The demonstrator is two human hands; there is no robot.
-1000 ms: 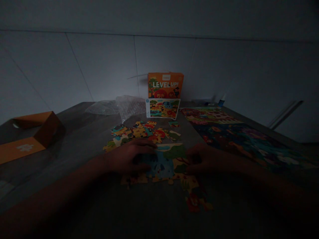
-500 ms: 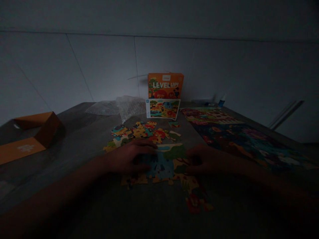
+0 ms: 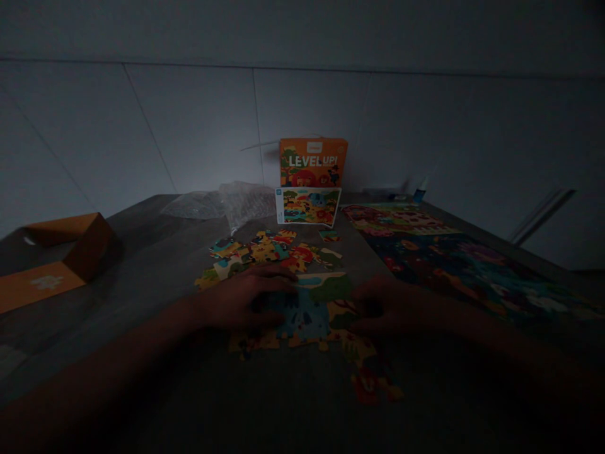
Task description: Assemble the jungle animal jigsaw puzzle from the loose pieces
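Note:
A partly joined jigsaw puzzle (image 3: 305, 318) lies on the table in front of me, showing a blue elephant and a green tree. At its left side rests my left hand (image 3: 248, 295), fingers stretched over the edge and thumb apart. My right hand (image 3: 380, 306) touches the right side, with a gap between thumb and fingers. A joined strip (image 3: 366, 372) with red pieces runs toward me from the lower right. Behind my left hand lies a heap of loose puzzle pieces (image 3: 265, 249). The scene is dim, and the hands cover both puzzle edges.
An orange puzzle box (image 3: 314, 162) stands at the back, a picture card (image 3: 309, 207) leaning before it. Clear plastic bags (image 3: 246, 200) lie beside it. An open orange box part (image 3: 70, 255) sits left. Finished puzzles (image 3: 454, 265) and a small blue bottle (image 3: 420, 191) are right.
The view has shifted very slightly. Both hands and the puzzle stay in nearly the same place.

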